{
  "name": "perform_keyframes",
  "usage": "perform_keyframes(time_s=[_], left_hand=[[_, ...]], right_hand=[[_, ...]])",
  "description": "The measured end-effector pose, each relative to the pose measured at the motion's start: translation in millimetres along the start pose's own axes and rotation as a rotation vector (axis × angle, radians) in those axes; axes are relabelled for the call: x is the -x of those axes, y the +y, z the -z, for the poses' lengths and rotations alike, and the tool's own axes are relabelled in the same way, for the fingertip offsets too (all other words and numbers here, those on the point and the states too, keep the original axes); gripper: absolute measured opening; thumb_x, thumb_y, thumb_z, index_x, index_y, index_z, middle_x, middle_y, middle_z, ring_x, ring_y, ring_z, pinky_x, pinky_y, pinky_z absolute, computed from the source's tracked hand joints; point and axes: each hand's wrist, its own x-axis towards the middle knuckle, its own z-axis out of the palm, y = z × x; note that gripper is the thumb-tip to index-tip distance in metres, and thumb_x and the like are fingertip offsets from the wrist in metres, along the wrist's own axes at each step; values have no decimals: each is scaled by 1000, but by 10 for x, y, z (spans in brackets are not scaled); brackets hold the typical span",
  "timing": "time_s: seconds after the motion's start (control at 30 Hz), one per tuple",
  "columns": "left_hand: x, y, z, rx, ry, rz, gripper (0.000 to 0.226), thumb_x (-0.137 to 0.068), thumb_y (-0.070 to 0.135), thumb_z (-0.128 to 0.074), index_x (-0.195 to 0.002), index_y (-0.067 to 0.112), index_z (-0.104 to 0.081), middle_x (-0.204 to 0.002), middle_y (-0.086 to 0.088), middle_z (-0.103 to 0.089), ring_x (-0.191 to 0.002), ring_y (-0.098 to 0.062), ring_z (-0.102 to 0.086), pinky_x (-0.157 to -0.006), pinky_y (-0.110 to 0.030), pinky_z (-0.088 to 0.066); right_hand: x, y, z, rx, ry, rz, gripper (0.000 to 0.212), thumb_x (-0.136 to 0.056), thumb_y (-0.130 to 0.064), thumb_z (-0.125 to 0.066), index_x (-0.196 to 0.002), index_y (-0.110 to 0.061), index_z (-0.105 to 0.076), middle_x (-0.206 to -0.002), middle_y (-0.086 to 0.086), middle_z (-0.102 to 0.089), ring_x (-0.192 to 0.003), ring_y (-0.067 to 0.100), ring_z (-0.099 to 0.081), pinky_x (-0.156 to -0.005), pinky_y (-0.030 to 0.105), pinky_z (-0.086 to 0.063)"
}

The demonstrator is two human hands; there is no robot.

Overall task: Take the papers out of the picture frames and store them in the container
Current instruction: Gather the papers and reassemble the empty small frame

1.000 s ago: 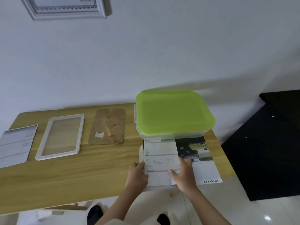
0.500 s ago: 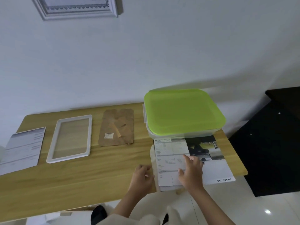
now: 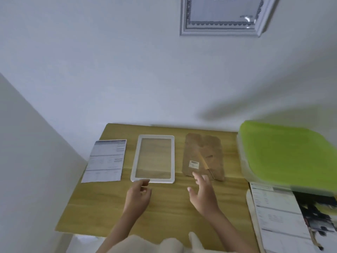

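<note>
An empty white picture frame (image 3: pixel 153 159) lies flat on the wooden table (image 3: pixel 164 212). Left of it lies a printed paper (image 3: pixel 106 160); right of it lies the brown backing board (image 3: pixel 204 156). My left hand (image 3: pixel 139 195) hovers just below the frame's near left corner, fingers loosely curled, holding nothing. My right hand (image 3: pixel 202 193) is spread open near the backing board's near edge. The clear container with a green lid (image 3: pixel 286 154) stands at the right, with more printed papers (image 3: pixel 284 216) lying in front of it.
A silver-framed certificate (image 3: pixel 224 15) hangs on the white wall above. The table's left edge meets a white wall or panel (image 3: pixel 27 161). A light garment (image 3: pixel 155 245) shows at the bottom.
Both hands have left the papers in front of the container and moved left toward the empty frame and backing board. The view has swung left with them.
</note>
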Motion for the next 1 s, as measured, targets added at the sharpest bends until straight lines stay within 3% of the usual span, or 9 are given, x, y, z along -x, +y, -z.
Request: perform_keyframes(time_s=[0.2, 0.33, 0.4, 0.5, 0.63, 0.8, 0.93, 1.0], left_hand=[[-331, -485, 829, -35, 200, 151, 27, -83, 15, -63, -110, 14, -62, -105, 0, -60, -90, -10, -58, -78, -25, -48], [-478, -737, 1150, -59, 302, 267, 31, -83, 18, -63, -114, 18, -60, -116, -3, -54, -101, -17, -54, -87, -34, -47], [-583, -845, 1264, -63, 349, 331, 35, -82, 19, -64, -116, 20, -58, -120, -7, -50, -109, -24, -51, -92, -42, -47], [-768, -928, 1372, -63, 379, 414, 43, -81, 19, -64, -123, 17, -55, -124, -10, -49, -112, -30, -51, -92, -44, -46], [-1021, -905, 1384, -104, 354, 434, 46, -80, 17, -64, -125, 11, -53, -125, -10, -50, -111, -30, -52, -90, -42, -46], [-1094, -884, 1313, -222, 339, 412, 48, -78, 20, -67, -124, 11, -55, -117, -3, -49, -108, -22, -44, -81, -34, -43], [-1088, -910, 1311, -246, 314, 412, 47, -78, 24, -68, -122, 13, -57, -116, 0, -48, -107, -21, -42, -88, -41, -46], [-1103, -909, 1341, -222, 297, 427, 47, -77, 23, -69, -121, 15, -56, -115, -2, -47, -109, -21, -41, -91, -41, -44]], right_hand=[[-290, -910, -731, -88, -165, 70, 50, -89, -16, -60, -136, -18, -44, -126, -3, -45, -108, 10, -55, -78, 12, -43], [-510, -1343, -1076, -149, -280, 48, 49, -89, -18, -58, -136, -18, -43, -127, -4, -47, -98, 3, -55, -66, 7, -44], [-666, -1521, -1223, -202, -359, -12, 50, -89, -16, -58, -136, -15, -42, -129, 0, -49, -97, 5, -55, -58, 8, -46], [-863, -1739, -1423, -291, -483, -163, 57, -89, -16, -60, -140, -12, -36, -135, 4, -47, -104, 10, -54, -48, 10, -46], [-1026, -1901, -1584, -231, -565, -183, 59, -91, -20, -56, -144, -13, -30, -139, 4, -45, -111, 15, -55, -65, 13, -46], [-1119, -2032, -1703, -116, -575, -172, 43, -87, -16, -55, -129, -8, -46, -129, 8, -52, -106, 21, -55, -83, 28, -50], [-1113, -2055, -1780, -84, -568, -214, 50, -87, -23, -58, -132, -11, -42, -135, 10, -37, -116, 26, -50, -87, 28, -48], [-1107, -2067, -1796, -76, -557, -225, 48, -88, -22, -57, -132, -13, -41, -134, 10, -35, -113, 25, -50, -81, 26, -46]])
